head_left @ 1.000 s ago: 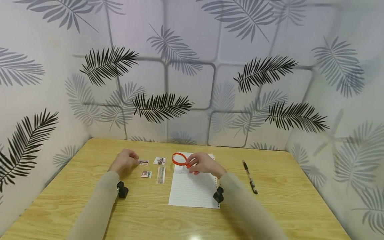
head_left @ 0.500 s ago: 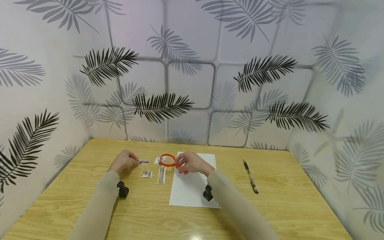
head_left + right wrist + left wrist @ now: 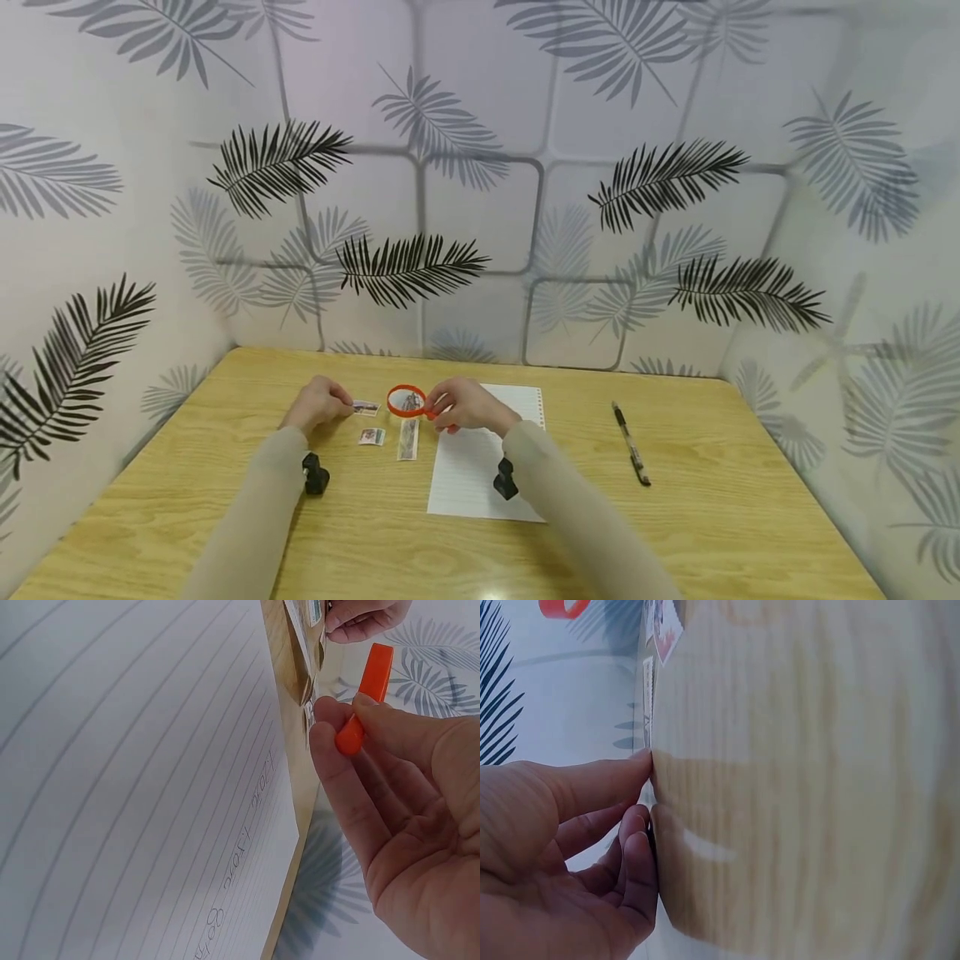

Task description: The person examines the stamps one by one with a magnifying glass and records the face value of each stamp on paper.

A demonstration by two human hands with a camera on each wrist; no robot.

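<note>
My right hand [image 3: 467, 405] pinches the handle of a red magnifying glass [image 3: 407, 402] between thumb and fingers. Its round lens hangs over the upper right postage stamp, whose printed picture shows through the glass. In the right wrist view the orange-red handle [image 3: 369, 686] juts out past the thumb. At the upper left stamp [image 3: 367, 408], the thumb and fingers of my left hand [image 3: 318, 405] pinch the left edge; the left wrist view shows this stamp [image 3: 648, 701] edge-on, reaching the thumb tip. Below lie a small stamp [image 3: 372, 437] and a tall narrow one [image 3: 408, 442].
Right of the stamps lies a lined sheet of paper [image 3: 480, 475] with handwritten figures, partly under my right forearm. A black pen [image 3: 632, 443] lies farther right on the wooden table [image 3: 720, 517]. A leaf-patterned backdrop [image 3: 480, 208] rises behind the table.
My right hand has carried the magnifying glass left from above the paper to over the upper right stamp. The left hand has stayed at the edge of its stamp.
</note>
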